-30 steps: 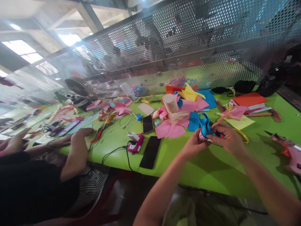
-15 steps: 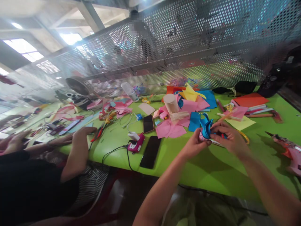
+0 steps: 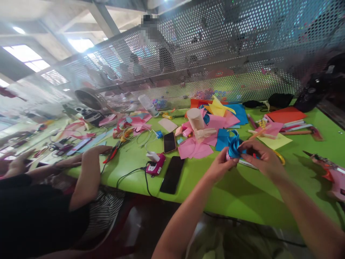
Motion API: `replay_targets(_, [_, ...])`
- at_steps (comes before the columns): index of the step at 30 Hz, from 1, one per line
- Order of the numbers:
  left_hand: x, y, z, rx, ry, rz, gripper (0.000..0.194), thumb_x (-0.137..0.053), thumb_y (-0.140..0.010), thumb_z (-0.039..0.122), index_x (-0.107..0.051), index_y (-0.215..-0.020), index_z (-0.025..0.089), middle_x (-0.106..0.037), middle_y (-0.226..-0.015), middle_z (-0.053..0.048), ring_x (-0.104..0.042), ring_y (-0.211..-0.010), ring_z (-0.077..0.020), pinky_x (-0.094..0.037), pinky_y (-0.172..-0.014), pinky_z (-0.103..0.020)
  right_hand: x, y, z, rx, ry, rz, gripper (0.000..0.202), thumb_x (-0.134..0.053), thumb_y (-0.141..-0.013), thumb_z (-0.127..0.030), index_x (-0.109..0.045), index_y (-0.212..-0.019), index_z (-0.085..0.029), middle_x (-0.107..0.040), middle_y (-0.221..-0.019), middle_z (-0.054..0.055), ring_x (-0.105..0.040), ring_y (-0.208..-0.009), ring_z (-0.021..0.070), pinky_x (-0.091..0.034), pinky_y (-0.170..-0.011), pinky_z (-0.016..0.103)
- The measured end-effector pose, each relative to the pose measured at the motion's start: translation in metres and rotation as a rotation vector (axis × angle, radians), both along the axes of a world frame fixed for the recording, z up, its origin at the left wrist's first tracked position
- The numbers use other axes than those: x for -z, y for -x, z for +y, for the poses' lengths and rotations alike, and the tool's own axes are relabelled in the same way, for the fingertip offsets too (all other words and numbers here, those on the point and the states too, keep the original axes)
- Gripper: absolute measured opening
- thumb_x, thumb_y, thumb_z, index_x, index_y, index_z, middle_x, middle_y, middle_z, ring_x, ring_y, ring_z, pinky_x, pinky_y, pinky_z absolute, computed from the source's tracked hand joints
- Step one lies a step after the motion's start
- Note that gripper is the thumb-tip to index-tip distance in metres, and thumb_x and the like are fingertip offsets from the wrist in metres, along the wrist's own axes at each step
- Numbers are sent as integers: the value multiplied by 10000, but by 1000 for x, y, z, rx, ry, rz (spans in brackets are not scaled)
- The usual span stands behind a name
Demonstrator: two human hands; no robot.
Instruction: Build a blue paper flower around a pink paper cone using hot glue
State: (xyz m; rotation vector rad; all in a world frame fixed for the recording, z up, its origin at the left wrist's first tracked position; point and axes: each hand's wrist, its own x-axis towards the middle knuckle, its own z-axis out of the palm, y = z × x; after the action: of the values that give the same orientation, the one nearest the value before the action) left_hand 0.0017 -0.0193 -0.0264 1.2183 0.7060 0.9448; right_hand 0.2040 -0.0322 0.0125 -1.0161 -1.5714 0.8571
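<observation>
A curled blue paper flower [image 3: 234, 144] with a pinkish base is held up above the green table [image 3: 215, 196]. My left hand [image 3: 221, 164] is closed round its base, thumb pressed at the front. At the flower's right side, the fingertips of my right hand [image 3: 257, 154] pinch a blue petal. A white pen [image 3: 247, 164] lies on the table just below the hands. Behind the flower is a flat blue paper sheet [image 3: 221, 139], and a yellow loop-shaped handle [image 3: 280, 158] shows partly behind my right hand.
Pink paper pieces [image 3: 195, 150] and a cream paper cylinder [image 3: 196, 119] lie further back. To the left are a black phone [image 3: 172, 175] and a magenta power adapter [image 3: 156, 166]. A pink glue gun [image 3: 338, 181] lies far right. A co-worker's arm [image 3: 87, 172] reaches near red-handled pliers [image 3: 111, 154].
The blue paper flower has turned a little in my left hand, and its petals now sit more closely together. My right fingers have shifted slightly along it to the left.
</observation>
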Motion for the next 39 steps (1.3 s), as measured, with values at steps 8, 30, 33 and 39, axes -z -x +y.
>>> replay_targets(8, [5,-7,3,-137,-4,-13,700,-909,-718,760,-578,-995,208,-517,-743,70,-399,-652,-78,-284,-600,-243,-4,6,-8,49,-180,-51,66,-800,-962,-365,-774,-1002,-321,-719,-1135,50,-644,-803,213,-558,-767,414])
replay_targets(30, [4,-5,1,-96,-159,232,518,-893,-842,500,-607,-1149,196,-560,-876,50,-453,-738,-98,-391,-675,-212,1,2,1,58,51,-129,225,-824,-884,-482,-766,-906,-266,-755,-805,9,-664,-708,210,-524,-676,363])
replay_targets(33, [7,-8,3,-57,-67,166,687,-999,-709,504,-623,-1186,184,-622,-932,25,-525,-787,-114,-452,-726,-222,2,-1,3,15,74,-89,254,-829,-896,-532,-792,-904,-281,-776,-816,10,-681,-721,225,-538,-683,376])
replay_targets(39, [12,-11,4,-96,9,112,704,-1061,-593,502,-696,-1090,163,-644,-920,18,-557,-835,-132,-496,-808,-256,8,1,4,10,-20,-155,214,-836,-898,-525,-859,-894,-313,-827,-899,34,-744,-866,284,-587,-802,430])
